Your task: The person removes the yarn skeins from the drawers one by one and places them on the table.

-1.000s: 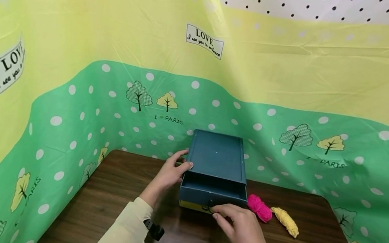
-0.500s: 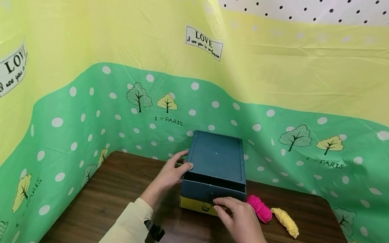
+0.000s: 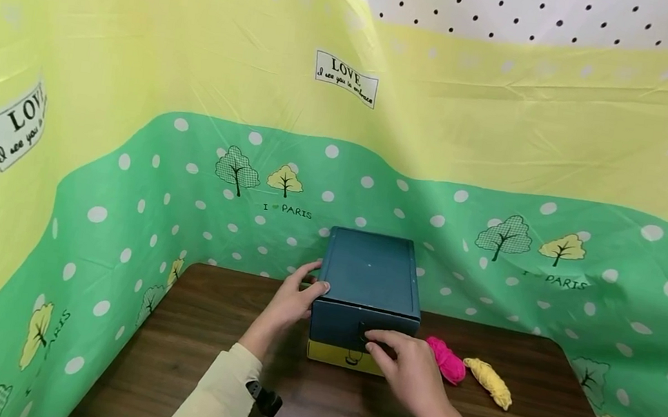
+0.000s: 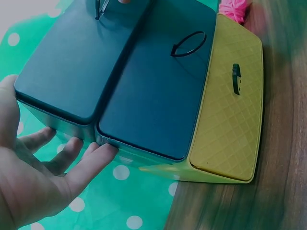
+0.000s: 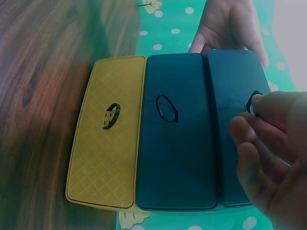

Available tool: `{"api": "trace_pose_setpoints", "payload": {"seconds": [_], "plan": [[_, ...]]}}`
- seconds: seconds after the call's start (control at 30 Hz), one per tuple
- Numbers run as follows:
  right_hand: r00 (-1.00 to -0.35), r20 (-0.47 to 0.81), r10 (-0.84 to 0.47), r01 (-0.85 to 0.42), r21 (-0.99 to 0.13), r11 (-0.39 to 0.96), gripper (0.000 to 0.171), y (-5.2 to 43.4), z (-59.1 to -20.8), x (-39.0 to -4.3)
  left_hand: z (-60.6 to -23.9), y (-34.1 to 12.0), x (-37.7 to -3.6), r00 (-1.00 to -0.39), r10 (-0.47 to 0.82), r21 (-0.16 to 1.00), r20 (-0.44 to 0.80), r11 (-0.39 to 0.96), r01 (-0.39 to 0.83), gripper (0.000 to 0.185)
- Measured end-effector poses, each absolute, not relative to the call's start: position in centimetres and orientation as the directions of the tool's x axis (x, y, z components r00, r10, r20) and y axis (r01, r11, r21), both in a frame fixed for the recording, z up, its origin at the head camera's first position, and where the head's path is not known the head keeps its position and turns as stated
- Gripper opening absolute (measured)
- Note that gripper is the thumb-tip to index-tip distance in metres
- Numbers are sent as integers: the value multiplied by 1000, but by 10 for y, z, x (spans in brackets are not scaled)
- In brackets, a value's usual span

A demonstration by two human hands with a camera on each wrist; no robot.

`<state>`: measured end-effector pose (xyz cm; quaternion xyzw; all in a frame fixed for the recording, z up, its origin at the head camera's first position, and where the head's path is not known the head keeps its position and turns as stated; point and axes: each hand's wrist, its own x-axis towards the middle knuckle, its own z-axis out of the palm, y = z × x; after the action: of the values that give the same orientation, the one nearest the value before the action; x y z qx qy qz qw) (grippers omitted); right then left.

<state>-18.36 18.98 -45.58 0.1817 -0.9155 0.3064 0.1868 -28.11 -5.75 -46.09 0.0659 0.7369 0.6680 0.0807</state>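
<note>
A small drawer cabinet [image 3: 370,269] stands on the table with stacked drawers, two blue above one yellow drawer [image 4: 225,120]. The top blue drawer [image 4: 72,62] sits nearly flush, with a thin dark line along its upper edge in the head view. My right hand [image 3: 410,374] pinches that drawer's black ring handle [image 5: 249,104] between thumb and index finger. Against the cabinet's left side rests my left hand [image 3: 293,297], its thumb at the top edge and its fingers spread along the side. The middle blue drawer [image 4: 148,105] is in, its ring handle [image 5: 165,109] hanging free.
Right of the cabinet lie a pink yarn skein [image 3: 445,360] and a yellow yarn skein [image 3: 489,383]. Behind the dark wooden table [image 3: 186,343] hangs a patterned green and yellow curtain [image 3: 126,169], close to the cabinet's back.
The top drawer, partly out a second ago, has slid back into the cabinet. My right hand has moved forward with its handle; the left hand has stayed on the side.
</note>
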Motion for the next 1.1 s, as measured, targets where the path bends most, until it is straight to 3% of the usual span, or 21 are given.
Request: {"api": "trace_pose_setpoints", "payload": {"seconds": [0.43,0.67,0.77,1.1], "plan": [[-876,444,-187,-421,-517,746,19,190,-459,-192,-461,-58,-282,-980,197,993,-38,115,-16,64],[-851,504,-148,-446,-544,711,29,189,-462,-191,-460,-59,-282,-979,204,990,-29,143,0,63],[-845,521,-122,-444,-556,702,25,190,-466,-190,-461,-60,-283,-977,213,989,-25,145,6,63],[-914,400,-62,-328,-643,692,19,188,-485,-188,-462,-60,-284,-974,227,991,-15,135,16,63]]}}
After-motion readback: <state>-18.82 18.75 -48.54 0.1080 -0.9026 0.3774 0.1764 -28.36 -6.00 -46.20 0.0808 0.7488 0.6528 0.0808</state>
